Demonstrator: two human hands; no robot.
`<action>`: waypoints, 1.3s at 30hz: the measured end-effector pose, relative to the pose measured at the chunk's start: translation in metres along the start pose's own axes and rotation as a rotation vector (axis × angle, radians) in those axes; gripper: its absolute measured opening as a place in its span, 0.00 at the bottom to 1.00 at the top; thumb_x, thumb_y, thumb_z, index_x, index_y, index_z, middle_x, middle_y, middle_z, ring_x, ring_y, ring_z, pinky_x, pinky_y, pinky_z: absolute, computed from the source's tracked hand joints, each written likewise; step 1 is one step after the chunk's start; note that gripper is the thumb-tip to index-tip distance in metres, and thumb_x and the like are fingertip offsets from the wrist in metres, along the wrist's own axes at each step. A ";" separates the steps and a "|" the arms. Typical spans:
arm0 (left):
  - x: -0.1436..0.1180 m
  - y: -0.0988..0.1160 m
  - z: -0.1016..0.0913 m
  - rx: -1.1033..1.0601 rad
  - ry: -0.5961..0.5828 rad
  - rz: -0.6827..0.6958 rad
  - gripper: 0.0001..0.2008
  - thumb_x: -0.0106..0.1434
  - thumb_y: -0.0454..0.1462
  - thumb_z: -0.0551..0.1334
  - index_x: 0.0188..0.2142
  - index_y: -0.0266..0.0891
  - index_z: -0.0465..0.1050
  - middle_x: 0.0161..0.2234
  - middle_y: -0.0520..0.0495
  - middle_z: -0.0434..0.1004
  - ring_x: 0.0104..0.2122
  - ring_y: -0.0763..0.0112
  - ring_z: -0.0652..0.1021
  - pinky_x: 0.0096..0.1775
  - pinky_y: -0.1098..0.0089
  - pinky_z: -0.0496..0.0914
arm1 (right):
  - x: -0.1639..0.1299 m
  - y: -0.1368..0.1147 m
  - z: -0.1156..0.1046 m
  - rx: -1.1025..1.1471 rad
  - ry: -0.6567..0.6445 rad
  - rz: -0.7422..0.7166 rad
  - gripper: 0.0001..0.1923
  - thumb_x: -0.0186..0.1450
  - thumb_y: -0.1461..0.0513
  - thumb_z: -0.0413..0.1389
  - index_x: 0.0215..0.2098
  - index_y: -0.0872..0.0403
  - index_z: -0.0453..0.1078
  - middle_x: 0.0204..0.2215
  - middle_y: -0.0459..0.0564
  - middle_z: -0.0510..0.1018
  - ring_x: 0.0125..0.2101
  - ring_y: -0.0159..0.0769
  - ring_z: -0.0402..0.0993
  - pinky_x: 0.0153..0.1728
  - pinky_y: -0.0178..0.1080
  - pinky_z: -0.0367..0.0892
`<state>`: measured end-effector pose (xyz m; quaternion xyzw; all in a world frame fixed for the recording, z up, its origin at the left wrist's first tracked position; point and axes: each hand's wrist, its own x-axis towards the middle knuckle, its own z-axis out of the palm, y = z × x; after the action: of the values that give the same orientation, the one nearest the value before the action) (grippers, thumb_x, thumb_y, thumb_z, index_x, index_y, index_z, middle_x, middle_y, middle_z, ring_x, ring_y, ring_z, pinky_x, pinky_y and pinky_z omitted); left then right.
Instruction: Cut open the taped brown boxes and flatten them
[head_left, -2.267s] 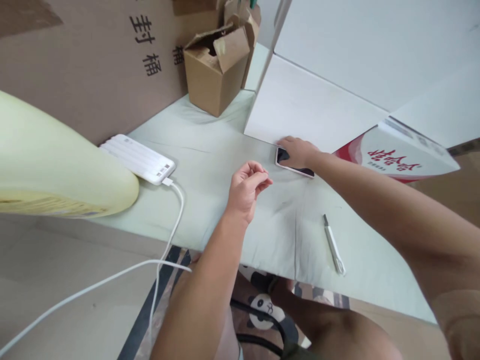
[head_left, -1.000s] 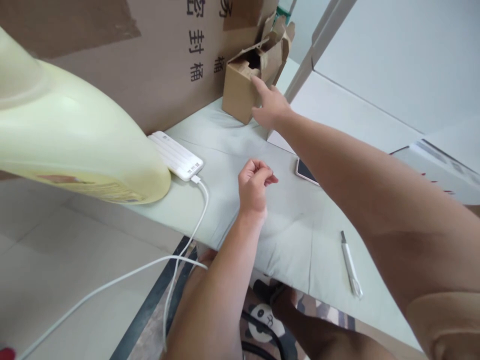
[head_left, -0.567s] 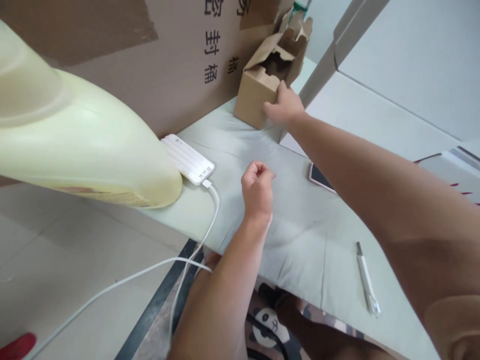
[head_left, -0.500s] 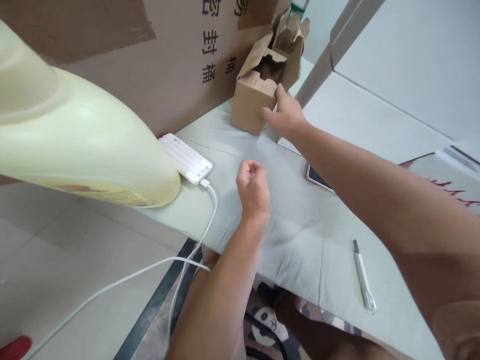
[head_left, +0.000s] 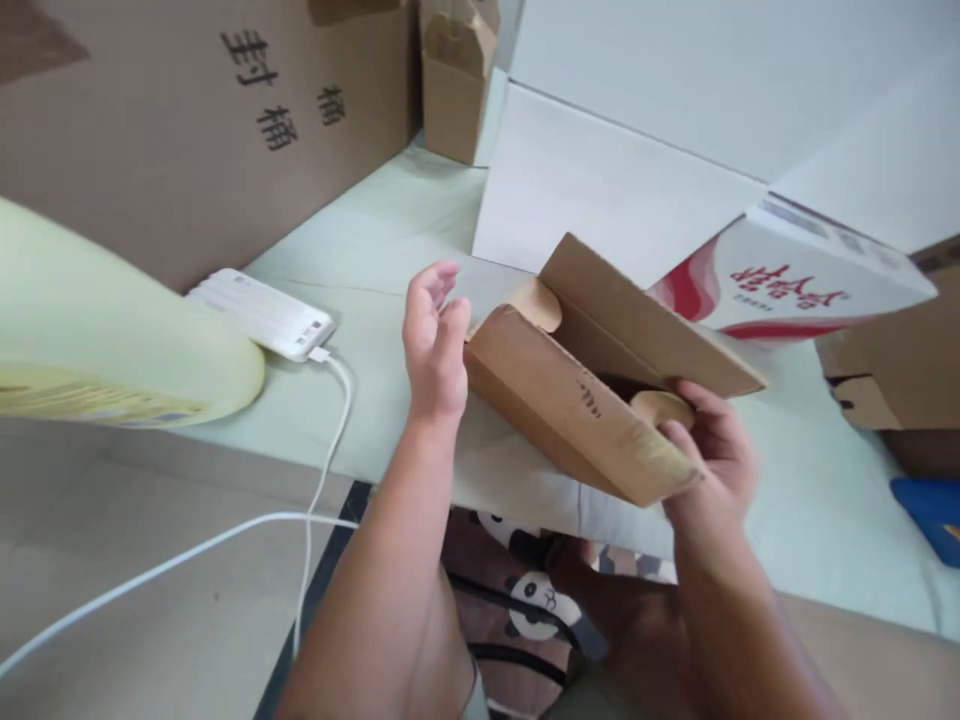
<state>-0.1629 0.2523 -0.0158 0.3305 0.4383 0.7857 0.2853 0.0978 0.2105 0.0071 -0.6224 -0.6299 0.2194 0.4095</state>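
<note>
A small brown cardboard box (head_left: pixel 555 400) is tilted above the front of the table, its top flaps spread apart. My right hand (head_left: pixel 712 450) grips its right end, with the thumb and fingers around a rounded end flap (head_left: pixel 660 408). Close to the box's left end is my left hand (head_left: pixel 436 335), its fingers apart and slightly curled; it holds nothing. The inside of the box is mostly hidden by its long front flap.
A white power bank (head_left: pixel 262 312) with a white cable (head_left: pixel 341 400) lies left, beside a pale yellow bottle-shaped object (head_left: pixel 135 320). Behind stand a large carton (head_left: pixel 150 150), another small box (head_left: pixel 454 90) and white panels (head_left: pixel 570 170). A red-and-white box (head_left: pixel 780 280) is at right.
My right hand has brought the cardboard box from the back of the table to the front. My left hand has gone from curled to open. The view has turned right.
</note>
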 end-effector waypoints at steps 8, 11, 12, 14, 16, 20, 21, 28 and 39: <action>-0.017 -0.023 0.030 0.146 -0.159 -0.069 0.28 0.53 0.58 0.72 0.45 0.43 0.77 0.46 0.44 0.80 0.52 0.55 0.79 0.55 0.63 0.72 | -0.001 0.019 -0.003 0.096 -0.054 -0.095 0.45 0.69 0.52 0.46 0.75 0.29 0.24 0.59 0.51 0.76 0.61 0.49 0.74 0.59 0.61 0.73; -0.014 -0.033 0.029 0.220 -0.159 -0.044 0.30 0.56 0.61 0.69 0.47 0.44 0.75 0.47 0.44 0.79 0.53 0.55 0.79 0.56 0.61 0.72 | 0.003 0.025 -0.010 0.064 -0.181 -0.175 0.30 0.66 0.52 0.48 0.67 0.34 0.63 0.57 0.52 0.77 0.63 0.51 0.71 0.66 0.60 0.65; -0.011 -0.036 0.028 0.246 -0.172 -0.024 0.29 0.57 0.61 0.68 0.48 0.44 0.74 0.48 0.44 0.79 0.54 0.55 0.79 0.56 0.60 0.72 | 0.005 0.027 -0.011 0.048 -0.214 -0.187 0.25 0.66 0.52 0.48 0.60 0.36 0.71 0.57 0.53 0.78 0.63 0.52 0.71 0.67 0.61 0.64; -0.005 -0.038 0.024 0.294 -0.208 0.085 0.30 0.58 0.60 0.68 0.51 0.46 0.72 0.53 0.44 0.78 0.57 0.53 0.77 0.58 0.57 0.71 | 0.007 0.033 -0.010 0.094 -0.208 -0.259 0.21 0.66 0.51 0.48 0.51 0.40 0.76 0.55 0.54 0.78 0.62 0.55 0.71 0.67 0.62 0.64; 0.002 -0.038 0.020 0.357 -0.249 0.263 0.32 0.58 0.60 0.67 0.56 0.51 0.70 0.60 0.46 0.73 0.63 0.52 0.72 0.61 0.53 0.70 | 0.008 0.039 -0.008 0.223 -0.157 -0.402 0.19 0.68 0.53 0.50 0.52 0.43 0.76 0.54 0.54 0.78 0.61 0.54 0.72 0.65 0.63 0.66; 0.008 -0.031 0.019 0.550 -0.357 0.409 0.22 0.66 0.58 0.60 0.47 0.47 0.80 0.65 0.50 0.68 0.63 0.52 0.72 0.65 0.47 0.66 | 0.007 0.044 -0.010 0.367 -0.201 -0.582 0.19 0.72 0.57 0.52 0.60 0.45 0.71 0.56 0.54 0.75 0.61 0.50 0.71 0.67 0.59 0.65; 0.008 -0.029 0.020 0.571 -0.373 0.390 0.21 0.67 0.56 0.59 0.42 0.45 0.81 0.64 0.49 0.70 0.61 0.52 0.74 0.66 0.46 0.65 | 0.007 0.044 -0.013 0.363 -0.238 -0.593 0.20 0.73 0.57 0.52 0.62 0.45 0.69 0.57 0.54 0.74 0.61 0.50 0.71 0.67 0.58 0.64; -0.003 -0.025 0.022 0.532 -0.379 0.371 0.17 0.67 0.50 0.60 0.42 0.47 0.84 0.53 0.43 0.74 0.58 0.52 0.74 0.65 0.48 0.67 | 0.001 0.043 -0.027 0.318 -0.388 -0.634 0.21 0.75 0.54 0.51 0.64 0.47 0.66 0.56 0.57 0.72 0.62 0.50 0.69 0.69 0.59 0.63; -0.011 -0.021 0.025 0.602 -0.468 0.430 0.18 0.67 0.52 0.61 0.42 0.47 0.86 0.60 0.43 0.66 0.62 0.48 0.70 0.65 0.46 0.64 | 0.000 0.043 -0.022 0.401 -0.361 -0.653 0.21 0.74 0.53 0.53 0.64 0.47 0.68 0.53 0.55 0.74 0.61 0.50 0.69 0.71 0.61 0.59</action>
<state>-0.1337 0.2659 -0.0273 0.6518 0.4925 0.5683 0.0979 0.1406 0.2111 -0.0141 -0.2498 -0.8003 0.3019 0.4538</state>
